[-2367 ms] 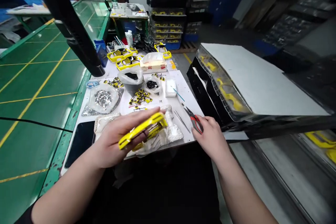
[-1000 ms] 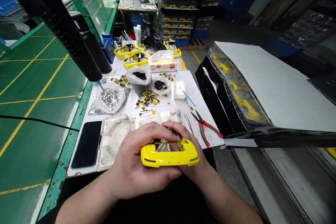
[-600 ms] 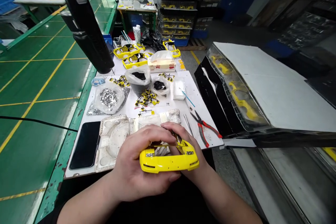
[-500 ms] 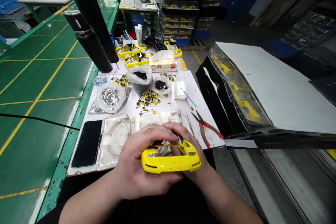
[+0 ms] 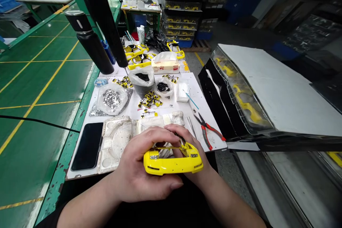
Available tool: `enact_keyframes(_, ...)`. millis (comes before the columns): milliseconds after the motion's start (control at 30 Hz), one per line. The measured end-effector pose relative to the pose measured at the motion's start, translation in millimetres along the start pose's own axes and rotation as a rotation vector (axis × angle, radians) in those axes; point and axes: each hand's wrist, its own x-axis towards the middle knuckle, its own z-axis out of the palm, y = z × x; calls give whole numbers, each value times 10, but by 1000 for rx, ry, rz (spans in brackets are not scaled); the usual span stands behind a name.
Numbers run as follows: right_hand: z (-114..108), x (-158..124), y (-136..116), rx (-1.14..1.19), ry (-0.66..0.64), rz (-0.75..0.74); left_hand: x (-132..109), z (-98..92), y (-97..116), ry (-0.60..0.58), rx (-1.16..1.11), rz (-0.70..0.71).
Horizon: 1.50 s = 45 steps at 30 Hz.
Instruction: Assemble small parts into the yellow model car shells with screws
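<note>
One yellow plastic car-shaped shell (image 5: 173,165) we hold at the near edge of the white counter (image 5: 197,91): left hand (image 5: 133,165) curled around its left side, partly hidden right hand (image 5: 197,141) gripping its right.

The yellow shell (image 5: 173,165) looks smooth, glossy plastic; the white tray (image 5: 117,140), rough matt foam.

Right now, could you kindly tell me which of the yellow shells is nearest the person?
The yellow shell held by the left hand and right hand, its headlight pieces visible; the other shells lie farther off, untouched.
</note>
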Motion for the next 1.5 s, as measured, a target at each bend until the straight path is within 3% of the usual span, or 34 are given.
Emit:
enact_keyframes(467,10,-30,12,9,20,-23,-61,-38,-27,-29,-21,14)
enact_keyframes(767,40,-93,79,-5,-13,36,-38,-44,-44,-47,-35,52)
enact_keyframes(1200,37,-33,4,55,11,43,-49,50,-129,101,6,58)
enact_keyframes(1367,110,-18,91,96,92,-2,-154,-40,-122,76,211,23)
enact_keyframes(1500,104,-89,-59,3,255,-116,-354,-68,-239,-21,559,-127)
